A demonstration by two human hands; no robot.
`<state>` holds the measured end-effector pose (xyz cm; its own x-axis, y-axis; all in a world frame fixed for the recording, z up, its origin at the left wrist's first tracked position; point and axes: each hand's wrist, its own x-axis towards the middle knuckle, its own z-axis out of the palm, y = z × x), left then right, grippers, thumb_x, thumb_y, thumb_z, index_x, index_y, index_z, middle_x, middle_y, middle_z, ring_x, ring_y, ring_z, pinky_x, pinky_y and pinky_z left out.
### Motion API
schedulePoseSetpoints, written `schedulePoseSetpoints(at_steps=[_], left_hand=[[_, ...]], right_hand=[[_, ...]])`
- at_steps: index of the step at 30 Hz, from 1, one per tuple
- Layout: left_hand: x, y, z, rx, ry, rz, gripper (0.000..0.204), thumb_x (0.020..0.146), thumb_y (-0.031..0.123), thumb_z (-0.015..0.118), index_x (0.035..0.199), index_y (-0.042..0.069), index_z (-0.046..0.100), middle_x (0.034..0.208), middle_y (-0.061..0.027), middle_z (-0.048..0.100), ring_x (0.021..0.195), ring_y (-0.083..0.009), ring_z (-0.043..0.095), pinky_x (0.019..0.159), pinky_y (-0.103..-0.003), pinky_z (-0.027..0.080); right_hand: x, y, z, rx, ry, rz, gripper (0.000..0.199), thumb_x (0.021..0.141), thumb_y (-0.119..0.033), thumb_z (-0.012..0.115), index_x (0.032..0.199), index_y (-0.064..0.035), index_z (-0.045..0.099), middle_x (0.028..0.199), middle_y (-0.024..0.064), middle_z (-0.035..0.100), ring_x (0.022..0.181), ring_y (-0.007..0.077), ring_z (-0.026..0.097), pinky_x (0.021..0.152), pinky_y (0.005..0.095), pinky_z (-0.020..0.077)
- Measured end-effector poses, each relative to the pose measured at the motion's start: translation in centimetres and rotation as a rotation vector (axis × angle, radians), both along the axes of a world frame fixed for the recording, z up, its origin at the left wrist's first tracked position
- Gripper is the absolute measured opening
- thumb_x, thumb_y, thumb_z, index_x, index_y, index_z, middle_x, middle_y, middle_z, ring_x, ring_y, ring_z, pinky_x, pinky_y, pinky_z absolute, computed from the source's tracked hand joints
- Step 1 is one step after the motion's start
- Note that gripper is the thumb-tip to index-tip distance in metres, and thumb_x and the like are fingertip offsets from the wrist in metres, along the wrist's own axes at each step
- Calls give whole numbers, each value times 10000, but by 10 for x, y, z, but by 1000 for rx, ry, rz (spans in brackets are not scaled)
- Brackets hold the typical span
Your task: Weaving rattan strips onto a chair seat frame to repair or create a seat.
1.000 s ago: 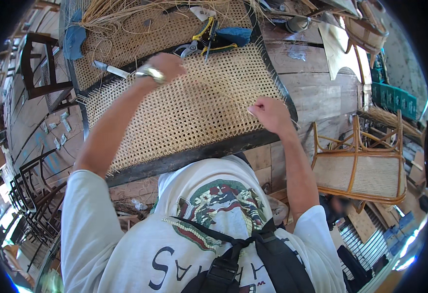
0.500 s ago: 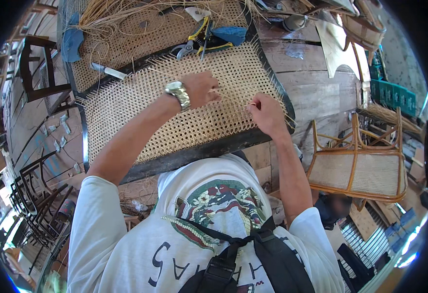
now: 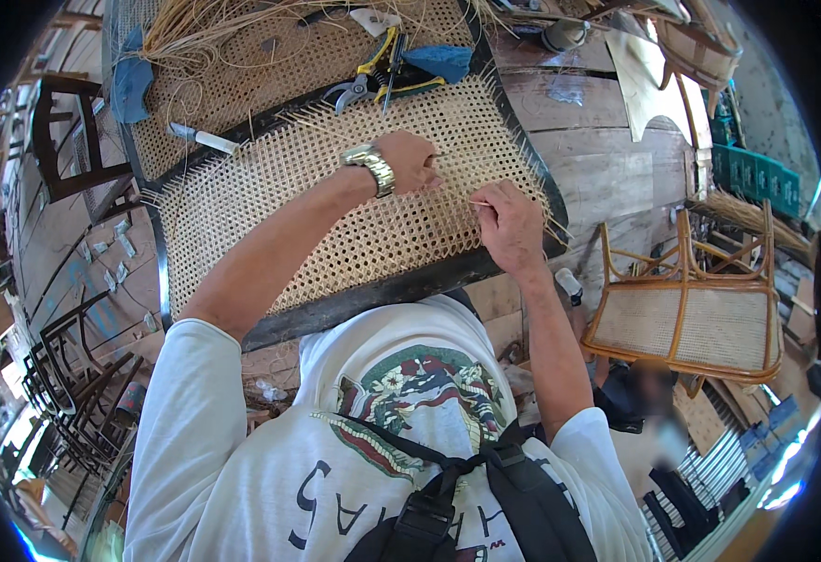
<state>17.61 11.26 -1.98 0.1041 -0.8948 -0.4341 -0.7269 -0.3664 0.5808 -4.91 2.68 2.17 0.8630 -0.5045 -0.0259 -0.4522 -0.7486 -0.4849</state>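
A woven cane panel (image 3: pixel 335 234) in a black wooden frame (image 3: pixel 364 304) lies before me, with loose strand ends along its edges. My left hand (image 3: pixel 405 161), a metal watch at its wrist, is curled over the middle of the weave; its fingertips are partly hidden, so what they pinch does not show. To its right, my right hand (image 3: pixel 512 223) pinches a thin cane strand (image 3: pixel 477 202) between thumb and fingers, just above the weave. Beyond the hands lie pruning shears (image 3: pixel 359 91) with yellow-and-black handles and a white-handled knife (image 3: pixel 206 140).
Long loose cane strands (image 3: pixel 204 42) are heaped on the far panel, beside blue scraps (image 3: pixel 439 63). A dark chair frame (image 3: pixel 68 136) stands at left, a rattan seat (image 3: pixel 682 323) at right. Another person (image 3: pixel 621 398) is at the lower right; a green crate (image 3: pixel 757 178) sits farther back.
My left hand has moved right, toward the right hand, and its fingers have curled in more. The right hand has shifted slightly and still pinches the strand.
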Motion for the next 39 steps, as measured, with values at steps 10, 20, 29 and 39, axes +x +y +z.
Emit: schedulePoseSetpoints(at_steps=[10,20,29,39], left_hand=[[66,32,-12,126,-64,17,487,867,527,671,851,41,633,854,-152,688,782,-299,660,697,-421,503],[170,106,62,364,-808,271,598,812,506,735,1181,42,661,1117,-200,698,1017,-391,669,877,-492,540],[7,233,103,289,-626,1035,561,956,512,530,1193,15,635,1083,-283,669,908,-444,676,824,-545,536],[-141,185,93,-187,28,1145,256,1001,250,553,958,24,665,676,-111,663,622,-313,630,578,-386,489]], right_hand=[[-17,-9,9,224,-26,59,233,822,-185,733,1050,-141,708,913,38,645,850,240,640,802,392,446],[-39,-32,26,52,-232,43,366,844,-231,744,1152,-51,659,1051,130,652,917,306,636,930,422,473],[48,17,-3,223,-321,385,396,887,-308,683,1170,-34,638,1081,165,643,1016,342,610,932,450,474],[78,-3,-29,670,-73,340,185,931,-184,667,1040,-35,643,966,141,669,887,251,646,823,376,531]])
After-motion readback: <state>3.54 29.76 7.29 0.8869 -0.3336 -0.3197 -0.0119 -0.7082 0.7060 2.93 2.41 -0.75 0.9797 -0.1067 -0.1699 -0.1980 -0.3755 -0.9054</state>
